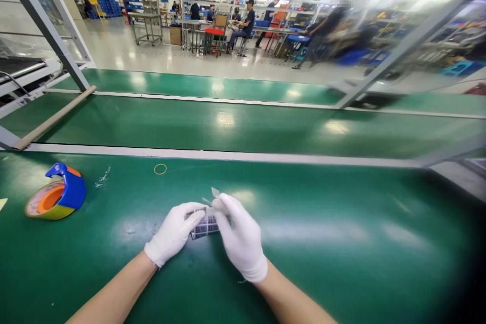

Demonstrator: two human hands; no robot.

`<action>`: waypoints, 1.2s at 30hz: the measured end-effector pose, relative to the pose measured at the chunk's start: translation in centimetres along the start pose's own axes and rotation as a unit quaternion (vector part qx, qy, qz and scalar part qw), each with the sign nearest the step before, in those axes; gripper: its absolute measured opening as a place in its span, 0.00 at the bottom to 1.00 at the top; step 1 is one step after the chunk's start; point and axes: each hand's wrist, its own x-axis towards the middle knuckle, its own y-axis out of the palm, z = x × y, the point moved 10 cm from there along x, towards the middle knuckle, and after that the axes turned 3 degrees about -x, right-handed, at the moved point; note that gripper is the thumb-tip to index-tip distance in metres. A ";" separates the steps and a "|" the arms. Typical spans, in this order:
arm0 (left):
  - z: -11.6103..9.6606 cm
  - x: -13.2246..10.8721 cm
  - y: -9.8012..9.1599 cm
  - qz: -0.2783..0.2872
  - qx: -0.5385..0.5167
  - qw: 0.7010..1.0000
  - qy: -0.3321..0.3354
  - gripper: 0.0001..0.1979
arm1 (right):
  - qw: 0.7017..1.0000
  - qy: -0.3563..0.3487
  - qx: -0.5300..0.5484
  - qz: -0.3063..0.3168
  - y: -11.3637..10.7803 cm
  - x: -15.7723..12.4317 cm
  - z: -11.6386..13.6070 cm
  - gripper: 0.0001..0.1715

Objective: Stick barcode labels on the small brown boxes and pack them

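Note:
My left hand (176,230), in a white glove, pinches the left side of a small dark sheet of printed labels (205,225) held just over the green work surface. On the sheet's right, my gloved right hand (241,233) has its thumb and fingers pressed together around a small pale strip (215,193), whose tip sticks up past the fingertips. The strip looks thin, like a label or a piece of backing film; I cannot tell which. Part of the sheet is hidden behind both hands.
A blue tape dispenser (74,190) with a roll of yellow tape stands at the left. Beyond my hands lies a yellow rubber band (160,169). A white rail (212,154) crosses the green surface, with slanted grey posts (45,25) at the sides. Several people sit or stand farther back.

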 end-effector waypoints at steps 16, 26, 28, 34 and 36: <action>0.8 -0.6 3.0 0.108 -0.177 0.977 -0.057 0.24 | 0.996 -0.048 0.030 0.073 2.0 -0.3 0.8 0.40; 1.7 0.2 -2.3 0.003 -0.060 0.997 -0.053 0.31 | 0.987 0.094 0.111 0.065 -0.3 0.2 -0.1 0.30; 1.7 0.5 -5.3 -0.067 0.062 0.995 -0.037 0.33 | 0.984 0.091 0.119 0.094 -1.8 1.3 -0.4 0.33; 0.7 0.8 -9.2 -0.151 0.250 0.956 -0.030 0.30 | 0.996 0.069 -0.051 -0.028 -17.4 9.4 -8.3 0.33; 0.8 0.8 -9.2 -0.151 0.260 0.953 -0.029 0.30 | 0.986 0.082 -0.108 -0.094 -24.1 11.5 -11.6 0.32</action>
